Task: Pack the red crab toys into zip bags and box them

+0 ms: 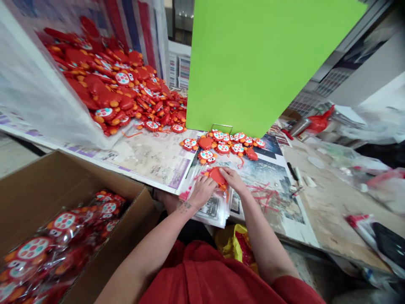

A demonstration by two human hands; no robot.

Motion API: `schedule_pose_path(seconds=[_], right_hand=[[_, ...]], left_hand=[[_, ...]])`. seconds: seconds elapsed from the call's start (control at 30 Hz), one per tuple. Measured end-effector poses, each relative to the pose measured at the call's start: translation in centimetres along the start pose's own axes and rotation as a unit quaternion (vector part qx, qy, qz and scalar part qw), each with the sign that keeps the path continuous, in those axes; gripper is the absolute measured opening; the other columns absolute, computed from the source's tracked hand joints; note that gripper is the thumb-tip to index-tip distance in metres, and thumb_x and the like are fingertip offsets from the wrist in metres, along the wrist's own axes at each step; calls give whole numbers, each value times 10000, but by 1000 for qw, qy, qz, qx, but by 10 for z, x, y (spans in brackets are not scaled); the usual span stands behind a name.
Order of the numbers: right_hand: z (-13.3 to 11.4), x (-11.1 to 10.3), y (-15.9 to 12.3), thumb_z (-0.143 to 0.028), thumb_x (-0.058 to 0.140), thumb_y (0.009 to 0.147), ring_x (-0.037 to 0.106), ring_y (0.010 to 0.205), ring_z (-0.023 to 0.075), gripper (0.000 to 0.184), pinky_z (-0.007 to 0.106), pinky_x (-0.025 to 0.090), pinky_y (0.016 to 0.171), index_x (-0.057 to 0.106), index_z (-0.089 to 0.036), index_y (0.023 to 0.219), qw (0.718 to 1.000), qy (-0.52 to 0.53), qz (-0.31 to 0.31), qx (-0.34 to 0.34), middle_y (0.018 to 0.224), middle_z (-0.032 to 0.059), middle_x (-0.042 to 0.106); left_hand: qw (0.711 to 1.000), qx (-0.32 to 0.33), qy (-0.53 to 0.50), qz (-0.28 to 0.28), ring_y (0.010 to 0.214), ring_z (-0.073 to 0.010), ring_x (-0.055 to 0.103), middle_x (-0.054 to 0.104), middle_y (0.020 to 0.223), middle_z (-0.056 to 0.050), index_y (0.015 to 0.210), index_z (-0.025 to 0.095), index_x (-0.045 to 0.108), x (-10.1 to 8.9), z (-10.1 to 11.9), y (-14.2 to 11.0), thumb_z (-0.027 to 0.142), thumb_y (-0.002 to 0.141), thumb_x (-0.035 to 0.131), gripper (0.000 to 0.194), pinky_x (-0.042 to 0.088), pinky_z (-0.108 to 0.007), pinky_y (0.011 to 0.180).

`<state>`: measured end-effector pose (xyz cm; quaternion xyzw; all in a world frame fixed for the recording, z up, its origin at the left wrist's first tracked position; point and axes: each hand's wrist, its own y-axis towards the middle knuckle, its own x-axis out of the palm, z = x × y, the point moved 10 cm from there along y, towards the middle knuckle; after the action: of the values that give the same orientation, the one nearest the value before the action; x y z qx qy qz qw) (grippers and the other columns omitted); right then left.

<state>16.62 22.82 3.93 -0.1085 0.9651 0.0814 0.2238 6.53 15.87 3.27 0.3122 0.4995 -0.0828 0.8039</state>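
My right hand [233, 180] grips the right edge of a red animal toy [217, 175], its plain red side up and orange bits showing at its rim. At the toy's left edge, the fingers of my left hand [202, 190] are curled against it, their tips partly hidden. Beneath both hands lies a stack of clear plastic bags [218, 215] over printed paper. Just beyond the hands, several similar toys [223, 147] sit in a loose cluster, most with white, dotted faces up.
A big heap of red toys [120, 84] fills a white-sided container at left. Bagged toys lie in a cardboard box [139, 207] at lower left. A green panel [247, 63] stands behind the cluster. Red strips [264, 196], a black marker [291, 171] and a phone [390, 238] are rightward.
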Motion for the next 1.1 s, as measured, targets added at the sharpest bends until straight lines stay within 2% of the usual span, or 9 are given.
schedule_pose_path(seconds=[0.17,0.23,0.37,0.43,0.53,0.6,0.8,0.93,1.1], right_hand=[[-14,48,7,-616,462,873,645,831,225,493,354,520,790,716,-197,819,992,5,-126,-17,835,41,715],[-20,38,9,-627,477,858,638,878,229,484,357,505,825,710,-206,802,996,-25,-76,-43,867,55,715],[-9,-27,-10,-654,474,839,607,707,211,514,324,479,681,670,-191,731,989,-89,116,3,709,60,670],[9,-39,-28,-662,476,835,541,547,174,540,285,421,550,636,-187,633,988,-96,100,72,555,32,597],[30,-24,-57,-639,521,817,492,456,146,525,260,363,472,638,-183,584,985,-84,-3,151,495,23,579],[31,-14,-66,-605,522,824,497,454,144,482,257,362,466,662,-185,635,985,-73,-17,154,527,23,610],[27,2,-57,-492,470,822,547,498,181,351,282,406,505,652,-204,739,987,-76,75,117,567,13,620],[27,1,-59,-504,467,830,597,578,217,322,311,436,558,572,-227,701,980,-96,144,100,624,41,650],[17,-2,-70,-499,496,846,603,591,220,349,320,452,577,600,-190,970,977,-18,204,62,655,31,648]], left_hand=[[996,-30,-36,71,1056,-252,515,638,1078,-96,917,171,644,-16,-4,-5,339,944,538,201,382,-430,972],[994,-40,-64,80,1128,-254,504,626,1147,-98,920,176,645,-19,-6,-5,325,936,556,175,387,-444,1009],[989,-63,-108,79,1235,-247,484,604,1247,-93,908,187,636,-20,-12,-1,279,923,574,112,360,-473,1084],[987,-68,-120,78,1239,-238,492,615,1248,-87,893,186,628,-20,-14,1,271,923,573,105,349,-468,1102],[987,-71,-125,77,1251,-232,496,618,1261,-90,876,182,619,-18,-14,3,258,930,556,113,336,-455,1119],[987,-77,-125,72,1272,-236,484,605,1292,-98,878,177,622,-16,-14,4,249,932,548,116,325,-456,1130],[981,-121,-154,0,1333,-281,418,543,1370,-113,877,186,662,-12,-23,14,257,881,619,83,339,-491,1109],[977,-126,-162,-51,1189,-271,511,634,1166,-89,841,191,682,-17,-24,21,269,837,673,79,398,-439,1032],[980,-139,-126,-72,1073,-267,538,662,1042,-76,856,187,656,-22,-20,24,324,891,608,149,420,-401,935]])
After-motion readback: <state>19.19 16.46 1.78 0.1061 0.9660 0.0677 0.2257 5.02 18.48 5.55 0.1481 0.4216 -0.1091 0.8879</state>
